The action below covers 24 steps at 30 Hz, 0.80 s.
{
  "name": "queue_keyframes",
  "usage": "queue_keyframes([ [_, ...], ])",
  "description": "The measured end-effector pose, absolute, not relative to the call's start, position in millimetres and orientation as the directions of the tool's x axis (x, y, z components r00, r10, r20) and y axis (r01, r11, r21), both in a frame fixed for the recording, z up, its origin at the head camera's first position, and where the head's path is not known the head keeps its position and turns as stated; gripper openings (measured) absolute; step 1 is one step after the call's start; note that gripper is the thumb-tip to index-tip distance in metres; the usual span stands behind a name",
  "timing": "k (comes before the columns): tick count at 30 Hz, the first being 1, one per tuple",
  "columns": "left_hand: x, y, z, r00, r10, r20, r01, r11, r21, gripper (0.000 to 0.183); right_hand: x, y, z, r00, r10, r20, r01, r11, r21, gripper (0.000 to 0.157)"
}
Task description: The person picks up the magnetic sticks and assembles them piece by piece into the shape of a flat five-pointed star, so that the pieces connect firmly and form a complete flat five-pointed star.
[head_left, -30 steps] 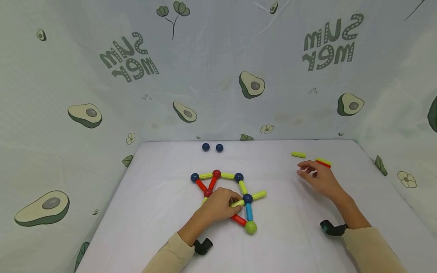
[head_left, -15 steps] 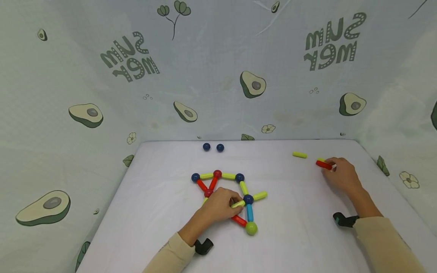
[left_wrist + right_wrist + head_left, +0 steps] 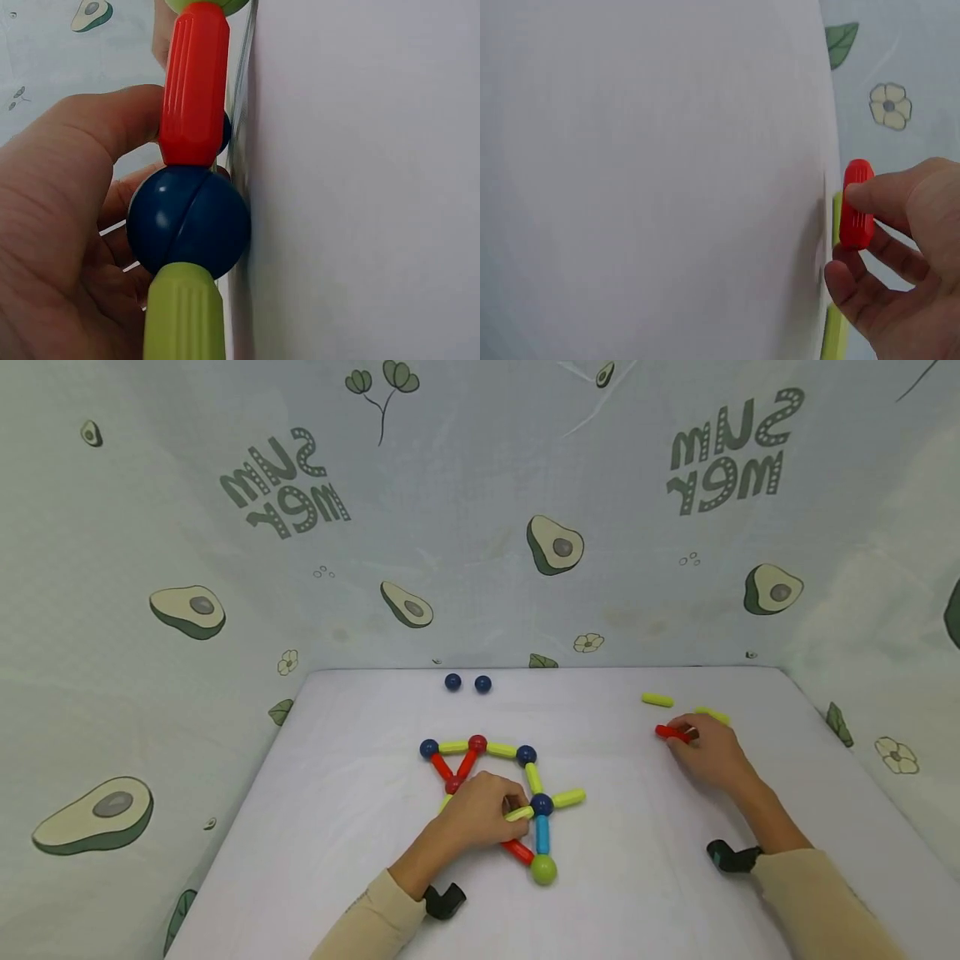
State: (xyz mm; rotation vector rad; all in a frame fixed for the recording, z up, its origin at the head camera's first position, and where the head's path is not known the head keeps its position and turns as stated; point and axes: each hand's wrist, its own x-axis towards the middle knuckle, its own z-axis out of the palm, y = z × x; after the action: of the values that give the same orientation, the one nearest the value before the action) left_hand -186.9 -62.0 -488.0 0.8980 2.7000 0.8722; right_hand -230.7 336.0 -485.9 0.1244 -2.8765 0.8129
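Several rods and balls, which look like magnetic building pieces, form a joined figure on the table. My left hand point(image 3: 483, 810) lies over its middle and pinches a yellow-green rod point(image 3: 519, 813) that meets a blue ball point(image 3: 542, 804). Below that ball, a light-blue rod point(image 3: 542, 835) runs to a green ball point(image 3: 543, 869). The left wrist view shows another blue ball point(image 3: 187, 223) between a red rod and a yellow-green one, beside the palm, which hides it in the head view. My right hand point(image 3: 708, 750) pinches a loose red rod point(image 3: 856, 214) between thumb and fingers.
Two loose yellow-green rods, one at far right point(image 3: 657, 700) and another point(image 3: 712, 715) just behind my right hand, lie on the white table point(image 3: 615, 893). Two spare dark blue balls point(image 3: 483, 684) sit near the back edge. A printed curtain point(image 3: 480, 527) stands behind.
My right hand reached the red rod beside the yellow-green one, picked it up and carried it left. My left hand kept its grip, while the figure's green ball shifted slightly left and nearer.
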Motion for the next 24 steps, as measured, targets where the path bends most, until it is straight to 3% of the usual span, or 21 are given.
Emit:
queue_keyframes([
  [13, -188.7, -65.6, -485.7, -0.811, 0.585, 0.017, 0.488, 0.660, 0.570, 0.014, -226.8, 245.6, -483.4, -0.971, -0.186, 0.154, -0.241, 0.771, -0.590, 0.023],
  [24, -189.1, -65.4, -482.7, -0.811, 0.585, 0.001, 0.485, 0.672, 0.559, 0.014, -233.3, 201.3, -490.8, -0.965, -0.242, 0.102, -0.250, 0.732, -0.633, 0.024],
])
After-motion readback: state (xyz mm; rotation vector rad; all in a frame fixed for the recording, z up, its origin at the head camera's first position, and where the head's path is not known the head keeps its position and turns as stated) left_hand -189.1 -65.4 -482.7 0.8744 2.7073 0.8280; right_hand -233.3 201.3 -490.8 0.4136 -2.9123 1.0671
